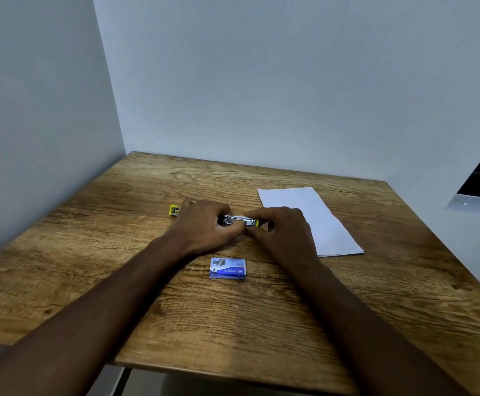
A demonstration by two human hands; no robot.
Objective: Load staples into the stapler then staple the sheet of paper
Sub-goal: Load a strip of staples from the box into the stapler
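Observation:
A small stapler (240,220) with a shiny metal channel and yellow ends lies flat on the wooden table (90,252), opened out lengthwise. My left hand (204,227) covers its left part and holds it down; a yellow end (174,210) sticks out past the knuckles. My right hand (278,230) pinches the stapler's right end between thumb and fingertips. Whether staples lie in the channel is hidden by my fingers. The blue staple box (227,268) lies shut just in front of my hands. The white sheet of paper (313,218) lies to the right, partly under my right hand.
Pale walls meet at the table's far left corner. A dark window with a white sill (478,192) is at the right edge. The table's near edge (233,372) is below my forearms.

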